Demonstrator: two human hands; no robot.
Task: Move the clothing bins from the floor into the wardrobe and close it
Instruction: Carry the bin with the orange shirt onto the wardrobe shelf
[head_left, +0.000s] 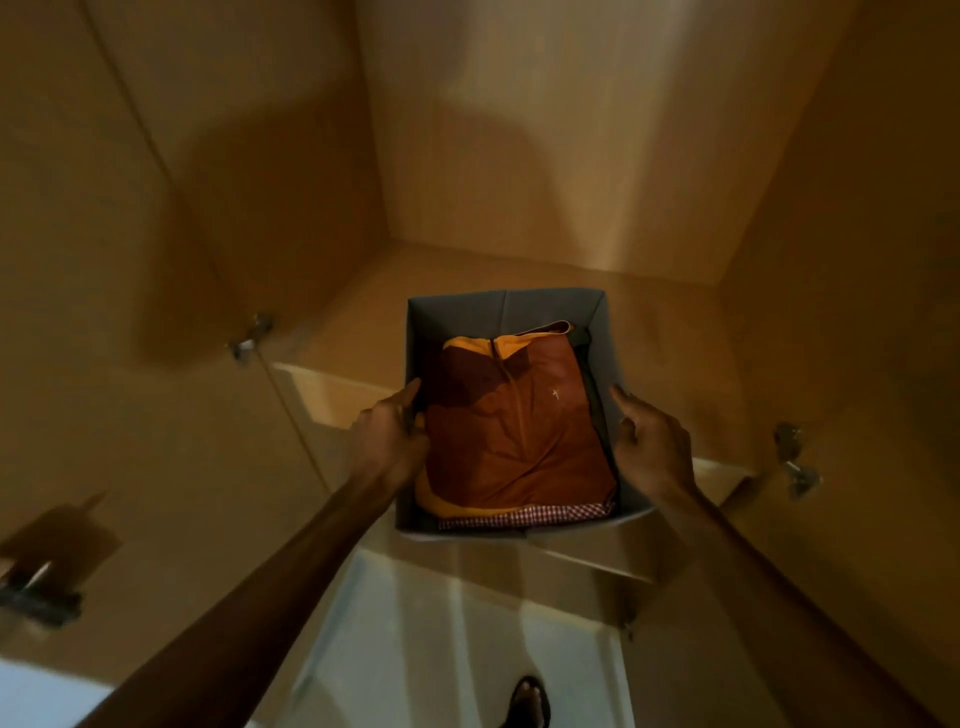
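Head camera, looking down past two outstretched bare arms into an open wooden wardrobe (571, 156). A grey fabric bin (504, 307) sits on the wardrobe's bottom board (358, 312). Its far end is well inside and its near end sticks out over the front edge, above the pale floor (457, 649).

Inside the bin lies a folded rust-orange top (519, 431) with a yellow collar and a small white mark on the chest. A strip of red-and-white checked cloth (524, 517) shows beneath it at the near end, and something dark lies along the right side.

The left hand (389, 441) is at the bin's left wall, its fingers curled over the rim and gripping it, with the forefinger stretched forward. The right hand (652, 447) is against the right wall. Its forefinger lies straight along the rim and its other fingers are curled, but I cannot tell if they actually clasp the wall.

Both doors stand open. A metal hinge (252, 332) shows on the left and another hinge (792, 460) on the right, both blurred. At the bottom edge, a foot in a dark sandal (527, 701) rests on the floor.
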